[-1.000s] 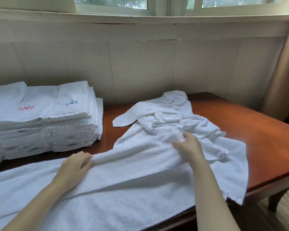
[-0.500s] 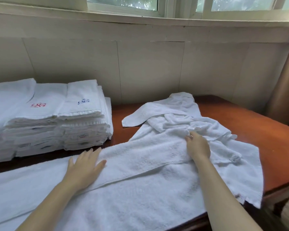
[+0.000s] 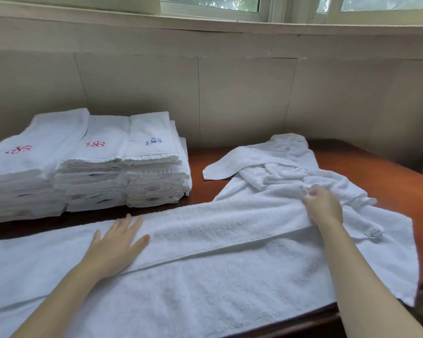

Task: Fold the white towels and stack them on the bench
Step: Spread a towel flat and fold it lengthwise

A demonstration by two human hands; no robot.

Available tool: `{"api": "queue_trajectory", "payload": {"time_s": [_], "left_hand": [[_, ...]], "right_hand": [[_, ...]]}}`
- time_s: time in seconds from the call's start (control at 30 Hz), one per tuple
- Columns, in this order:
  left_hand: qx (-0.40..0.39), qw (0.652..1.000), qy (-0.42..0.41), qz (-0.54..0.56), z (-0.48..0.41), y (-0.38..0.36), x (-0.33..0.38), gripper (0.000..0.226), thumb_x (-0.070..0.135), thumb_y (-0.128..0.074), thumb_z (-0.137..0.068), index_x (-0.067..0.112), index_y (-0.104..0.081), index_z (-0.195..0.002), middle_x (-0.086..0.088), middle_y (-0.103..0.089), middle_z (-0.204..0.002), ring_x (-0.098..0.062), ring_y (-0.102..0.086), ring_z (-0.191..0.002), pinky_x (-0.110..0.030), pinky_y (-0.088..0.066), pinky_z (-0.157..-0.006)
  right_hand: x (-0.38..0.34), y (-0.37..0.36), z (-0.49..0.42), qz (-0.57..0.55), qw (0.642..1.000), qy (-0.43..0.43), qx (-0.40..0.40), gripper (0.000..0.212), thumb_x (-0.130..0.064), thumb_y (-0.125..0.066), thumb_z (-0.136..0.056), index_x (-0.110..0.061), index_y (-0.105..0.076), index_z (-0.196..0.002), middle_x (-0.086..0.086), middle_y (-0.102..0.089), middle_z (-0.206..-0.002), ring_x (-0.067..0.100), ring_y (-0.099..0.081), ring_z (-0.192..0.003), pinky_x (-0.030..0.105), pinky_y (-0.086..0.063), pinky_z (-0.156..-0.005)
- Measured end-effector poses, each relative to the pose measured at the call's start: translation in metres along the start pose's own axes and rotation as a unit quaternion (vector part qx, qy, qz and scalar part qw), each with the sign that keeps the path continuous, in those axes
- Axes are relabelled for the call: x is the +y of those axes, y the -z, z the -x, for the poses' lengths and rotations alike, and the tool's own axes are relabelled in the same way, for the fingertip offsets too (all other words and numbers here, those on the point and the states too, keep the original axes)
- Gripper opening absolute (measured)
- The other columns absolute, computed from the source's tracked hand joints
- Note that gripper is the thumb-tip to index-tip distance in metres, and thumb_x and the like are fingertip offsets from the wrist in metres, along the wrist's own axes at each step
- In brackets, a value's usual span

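Head view is showing a long white towel (image 3: 205, 276) lying spread across the near side of the reddish wooden counter (image 3: 388, 172), its far edge folded over toward the person. Left hand (image 3: 112, 247) is pressing flat on that fold, fingers straight and spread. Right hand (image 3: 322, 206) is pinching the towel's folded edge, fingers curled, beside a crumpled heap of towels (image 3: 286, 167) lying at the far right. Stacks of folded towels (image 3: 88, 167), embroidered in red and blue, are sitting at the far left against the wall.

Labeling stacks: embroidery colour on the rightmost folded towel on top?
Blue embroidery on the white folded towel; head view.
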State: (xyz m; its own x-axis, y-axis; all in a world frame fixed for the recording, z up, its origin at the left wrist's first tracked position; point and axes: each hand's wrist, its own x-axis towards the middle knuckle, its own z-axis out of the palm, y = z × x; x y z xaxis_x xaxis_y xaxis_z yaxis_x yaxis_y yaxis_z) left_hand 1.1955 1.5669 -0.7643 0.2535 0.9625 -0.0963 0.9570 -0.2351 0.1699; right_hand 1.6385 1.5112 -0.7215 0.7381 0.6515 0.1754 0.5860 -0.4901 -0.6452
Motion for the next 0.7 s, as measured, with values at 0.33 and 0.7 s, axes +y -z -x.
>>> {"api": "queue_trajectory", "payload": {"time_s": [0.33,0.7], "left_hand": [[-0.009,1.0,0.028,0.002,0.032,0.007,-0.021,0.063,0.064,-0.015,-0.093,0.043,0.004,-0.15,0.008,0.014,-0.159,-0.011,0.011,-0.146,-0.046,0.006,-0.117],[0.009,0.978,0.207,0.027,0.055,0.019,-0.09,0.059,0.06,-0.013,-0.096,0.039,0.0,-0.151,0.004,0.01,-0.16,-0.017,0.005,-0.147,-0.048,0.001,-0.116]], "right_hand": [[-0.047,-0.032,0.048,0.206,0.976,0.012,0.072,0.045,-0.009,-0.051,-0.087,-0.011,-0.046,-0.132,0.02,-0.036,-0.141,0.04,-0.026,-0.131,0.051,-0.018,-0.112],[-0.148,-0.121,0.187,0.202,0.828,0.406,-0.329,0.051,-0.042,-0.023,-0.102,-0.021,-0.022,-0.148,0.013,-0.007,-0.158,0.031,-0.002,-0.146,0.051,-0.005,-0.116]]}}
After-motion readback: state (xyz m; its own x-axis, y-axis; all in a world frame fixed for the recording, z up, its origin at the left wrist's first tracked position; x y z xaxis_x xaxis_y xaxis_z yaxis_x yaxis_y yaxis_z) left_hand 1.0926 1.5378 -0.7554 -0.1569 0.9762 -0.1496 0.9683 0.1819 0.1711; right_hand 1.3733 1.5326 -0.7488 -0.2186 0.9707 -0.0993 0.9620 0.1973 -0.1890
